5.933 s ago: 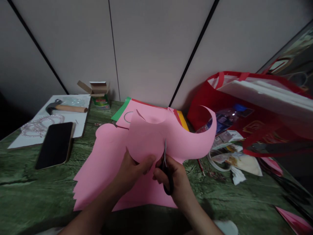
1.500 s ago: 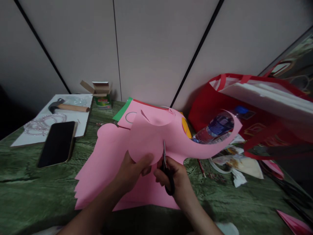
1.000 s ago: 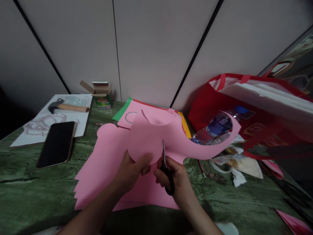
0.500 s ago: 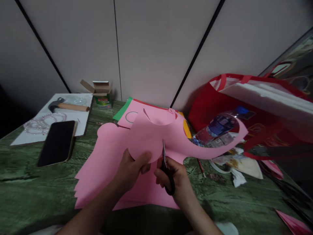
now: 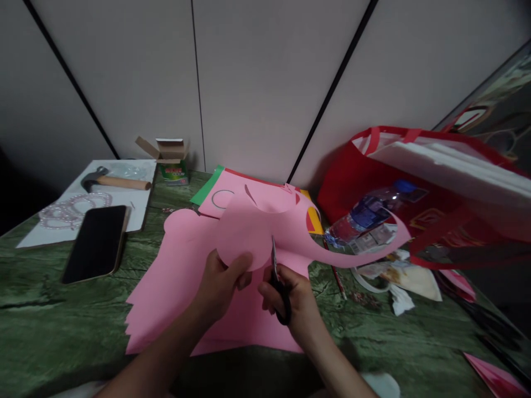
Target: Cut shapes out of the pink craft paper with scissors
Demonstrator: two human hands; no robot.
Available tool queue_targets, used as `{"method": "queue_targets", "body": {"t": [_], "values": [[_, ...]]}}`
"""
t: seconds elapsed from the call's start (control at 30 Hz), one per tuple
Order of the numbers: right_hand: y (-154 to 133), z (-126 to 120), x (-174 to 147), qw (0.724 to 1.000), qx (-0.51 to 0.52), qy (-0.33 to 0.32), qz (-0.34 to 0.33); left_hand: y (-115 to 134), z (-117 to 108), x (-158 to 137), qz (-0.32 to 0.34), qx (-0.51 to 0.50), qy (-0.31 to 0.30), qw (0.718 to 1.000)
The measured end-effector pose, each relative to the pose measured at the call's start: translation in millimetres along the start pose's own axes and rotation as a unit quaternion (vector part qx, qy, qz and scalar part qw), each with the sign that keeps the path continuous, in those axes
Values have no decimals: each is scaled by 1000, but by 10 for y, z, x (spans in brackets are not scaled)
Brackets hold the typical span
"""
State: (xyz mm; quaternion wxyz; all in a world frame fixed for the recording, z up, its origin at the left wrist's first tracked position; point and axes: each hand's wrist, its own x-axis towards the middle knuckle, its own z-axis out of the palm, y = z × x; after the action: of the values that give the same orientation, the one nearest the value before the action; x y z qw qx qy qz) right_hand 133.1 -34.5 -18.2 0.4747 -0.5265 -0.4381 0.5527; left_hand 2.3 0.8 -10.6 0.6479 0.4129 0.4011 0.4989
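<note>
Between thumb and fingers, my left hand (image 5: 224,282) pinches the lower edge of a pink sheet of paper (image 5: 244,232) with a rounded outline. My right hand (image 5: 290,298) grips black-handled scissors (image 5: 282,298), their blades pointing up into that paper. From the cut, a curved pink strip (image 5: 357,258) sweeps out to the right and curls up at its end. Beneath both hands lies larger pink paper (image 5: 178,265) with a jagged left edge. Behind it are more coloured sheets (image 5: 213,185), with a ring-shaped thing on them.
To the left lie a phone (image 5: 95,243), a hammer (image 5: 116,181) and a beaded string (image 5: 74,210). A small open box (image 5: 174,166) stands by the wall. On the right are a water bottle (image 5: 369,213), a red bag (image 5: 344,166), a pencil (image 5: 338,282) and scraps.
Both hands, the scissors and the held paper have shifted slightly left in view. The curved strip's tip has swung left and down a little. Both grips stay the same.
</note>
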Motion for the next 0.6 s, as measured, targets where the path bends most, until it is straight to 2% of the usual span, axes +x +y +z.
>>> {"method": "queue_targets", "body": {"t": [0.17,0.3,0.47,0.6], "values": [[25,31,22,1000,17,8,4,-2,31,3,26,80,19,996],[57,48,25,1000,20,-15,6,23,52,-21,20,165,-1,986],[61,54,41,999,34,-32,-8,37,57,-30,-14,155,29,987],[42,25,68,997,42,-37,-47,43,81,-19,-16,128,-6,992]]}}
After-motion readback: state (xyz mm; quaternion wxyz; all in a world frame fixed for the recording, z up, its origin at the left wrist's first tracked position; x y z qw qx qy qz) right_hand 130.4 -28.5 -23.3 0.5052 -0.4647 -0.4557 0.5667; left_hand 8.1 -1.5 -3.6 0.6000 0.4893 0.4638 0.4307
